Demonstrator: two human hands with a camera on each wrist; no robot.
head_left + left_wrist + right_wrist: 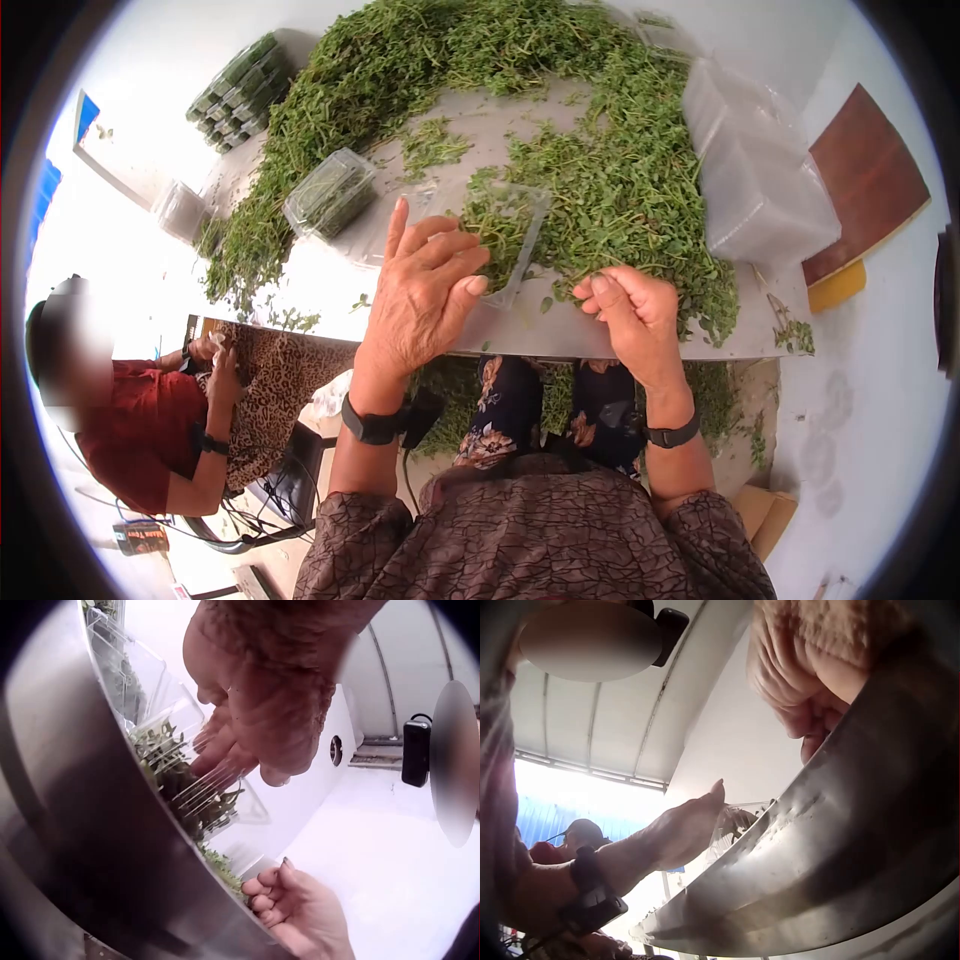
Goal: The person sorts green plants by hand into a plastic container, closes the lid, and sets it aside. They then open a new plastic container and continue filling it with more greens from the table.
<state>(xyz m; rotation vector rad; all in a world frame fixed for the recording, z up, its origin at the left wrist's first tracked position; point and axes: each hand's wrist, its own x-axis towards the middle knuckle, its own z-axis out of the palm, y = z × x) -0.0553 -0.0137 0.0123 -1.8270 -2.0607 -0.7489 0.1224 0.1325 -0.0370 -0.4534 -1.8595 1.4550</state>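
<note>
My left hand [420,285] reaches over a clear plastic box [532,245] near the table's front edge. Its index finger points up and away while the other fingers bend loosely. In the left wrist view those fingers press leafy green sprigs [176,784] inside the box, seen through its ribbed wall. My right hand [635,310] is at the table's front edge, beside a heap of the same greens [620,200]. Its fingers curl in and the thumb lies against the index finger; nothing shows between them.
A filled clear box [335,195] stands left of my left hand. Stacked filled boxes [240,90] sit at the back left, and nested clear boxes [760,170] at the right. Greens ring the metal table [480,110]. Another person [150,420] sits at the left.
</note>
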